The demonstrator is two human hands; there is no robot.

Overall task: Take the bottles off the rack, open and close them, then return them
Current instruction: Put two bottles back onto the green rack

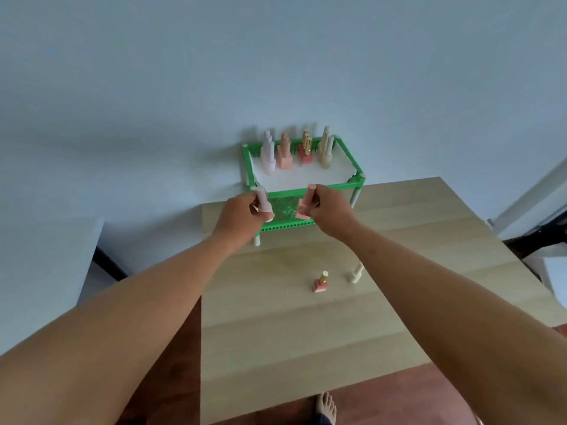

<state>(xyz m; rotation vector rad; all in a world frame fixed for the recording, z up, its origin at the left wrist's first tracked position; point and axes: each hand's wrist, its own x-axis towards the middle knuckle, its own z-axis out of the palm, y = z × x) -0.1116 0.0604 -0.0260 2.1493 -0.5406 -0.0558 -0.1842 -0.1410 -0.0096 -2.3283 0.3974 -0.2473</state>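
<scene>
A green two-tier rack (343, 185) stands at the far edge of the wooden table (276, 326). Its top shelf holds rows of pale pink (268, 154), peach (284, 153), red gold-capped (306, 150) and cream (325, 150) bottles. My left hand (242, 217) grips a pale pink bottle (263, 201) in front of the rack. My right hand (329, 210) grips a peach bottle (305, 204), tilted, beside it. Both bottles have their caps on. A red bottle with a gold cap (321, 282) and a cream bottle (356, 273) stand on the table.
The rack's lower shelf (285, 223) shows a green patterned panel behind my hands. A white wall rises behind the table. A white surface (46, 271) lies to the left, and a bare foot (325, 406) shows below the table's near edge.
</scene>
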